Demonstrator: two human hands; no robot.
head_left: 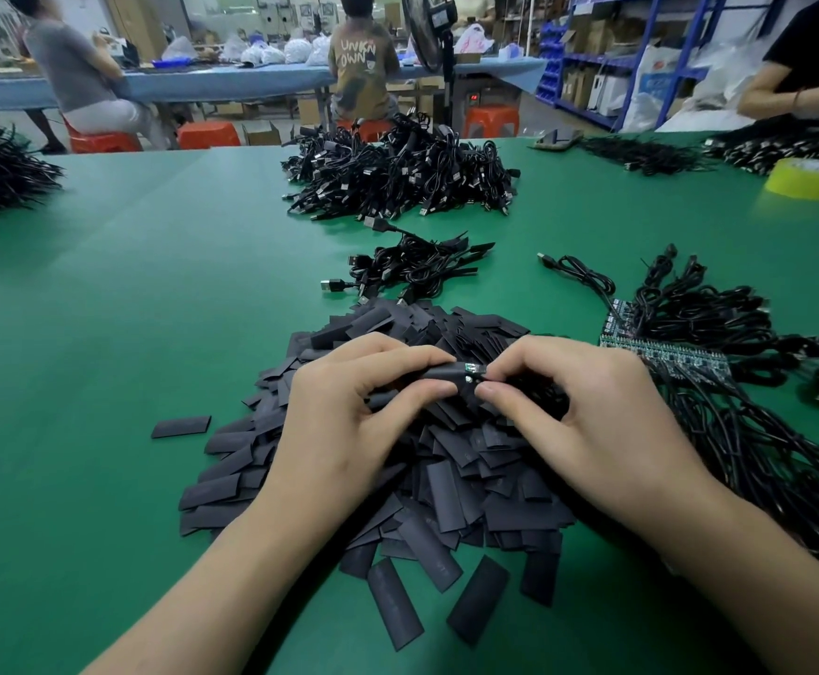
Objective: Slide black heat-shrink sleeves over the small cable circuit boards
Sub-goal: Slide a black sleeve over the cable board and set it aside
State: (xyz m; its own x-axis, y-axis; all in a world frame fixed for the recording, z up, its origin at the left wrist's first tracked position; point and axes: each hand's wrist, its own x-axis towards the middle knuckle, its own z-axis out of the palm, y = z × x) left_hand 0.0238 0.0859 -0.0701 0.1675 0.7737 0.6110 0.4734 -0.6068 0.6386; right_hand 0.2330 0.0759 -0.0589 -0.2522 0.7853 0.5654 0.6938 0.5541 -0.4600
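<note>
Green mat (129,309): covers the worktable under everything named below.
Sleeve heap (451,479): flat black heat-shrink pieces piled at centre, directly under both hands; loose ones spill toward 6 o'clock.
Left hand (349,406): thumb and curled fingers pinch one sleeve (429,375) just above the heap.
Right hand (587,406): fingertips pressed together, pinching the circuit board (471,368) at the sleeve's open end.
Circuit board position: at the 3 o'clock mouth of the sleeve, its green end showing between the two hands' fingertips; how far it sits inside cannot be told.
Stray sleeve (181,426): lies alone on the mat at 9 o'clock from the heap.
Board panel (665,353): a strip of bare boards with black leads, at 3 o'clock from the hands.
Small cable bundle (417,265): at 12 o'clock, just beyond the heap.
Large cable pile (397,168): farther out at 12 o'clock.
Yellow tape roll (806,177): at 2 o'clock, near the far edge.
</note>
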